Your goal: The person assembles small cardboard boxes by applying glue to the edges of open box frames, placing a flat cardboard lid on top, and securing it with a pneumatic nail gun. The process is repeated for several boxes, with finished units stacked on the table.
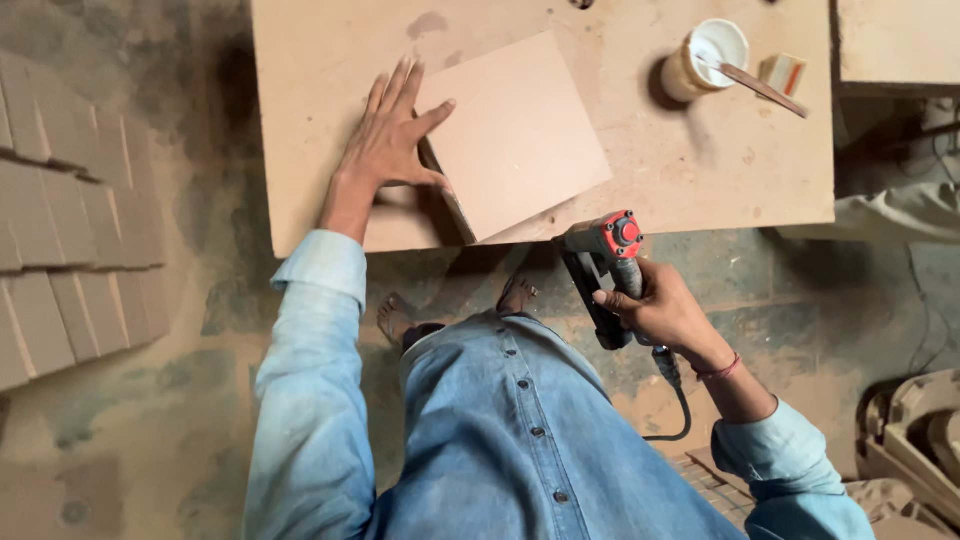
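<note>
Brown square fibreboard panel (515, 135) lies on the bench (700, 160), its edge overhanging at 6 o'clock. Left hand (390, 145), fingers spread flat, should press firmly; right hand (665, 310), fingers wrapped around the red-and-black nail gun (605, 270), should aim squarely.

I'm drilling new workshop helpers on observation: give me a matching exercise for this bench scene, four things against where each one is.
Things:
1. left hand
2. nail gun
3. glue pot
4. stacked boards

Places:
A. on the floor, far left
B. held at the bench's near edge
C. far right part of the bench top
D. flat against the square panel

Pairs: 1-D, 2-B, 3-C, 4-A
</note>
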